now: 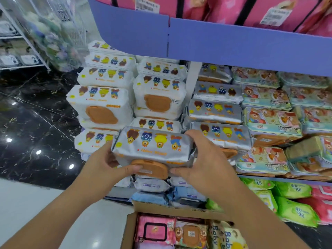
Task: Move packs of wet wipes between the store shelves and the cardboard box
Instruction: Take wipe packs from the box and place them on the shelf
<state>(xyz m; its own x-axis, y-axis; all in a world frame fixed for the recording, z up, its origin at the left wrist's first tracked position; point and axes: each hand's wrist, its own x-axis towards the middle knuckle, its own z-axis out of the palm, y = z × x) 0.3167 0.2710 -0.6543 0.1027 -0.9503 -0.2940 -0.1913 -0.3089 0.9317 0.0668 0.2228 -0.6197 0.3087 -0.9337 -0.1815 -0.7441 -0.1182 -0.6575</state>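
We look down at a glossy black marble floor (36, 123) with pale veins and ceiling lights mirrored in it, which gives way to a plain white strip (27, 203) nearer us. A store shelf with a broad lilac front edge (233, 49) fills the right side. Both hands hold one silver pack of wet wipes (152, 148) in the air just in front of the middle shelf and above the cardboard box (131, 229). The left hand (107, 162) curls round its left end with the thumb on the orange lid (150, 168). The right hand (203, 159) wraps its right end, thumb at the lid's edge. The pack shows four cartoon bears upside down and a line of orange writing too blurred to read. Stacks of white packs (100, 103) with the same bears stand on the left of the shelf, matching silver packs (215, 108) sit in the middle, and pastel packs with bear drawings (269, 119) lie to the right. Below them lie pale blue packs (152, 186) and green packs (294, 211) printed with what looks like 99. Pink packs (224, 9) with white price labels (147, 5), unreadable, line the top shelf. In the box we read "Baby" on a yellowish pack (224, 236) beside a pink pack (155, 230). A clear plastic bundle (53, 36) stands at the far left.
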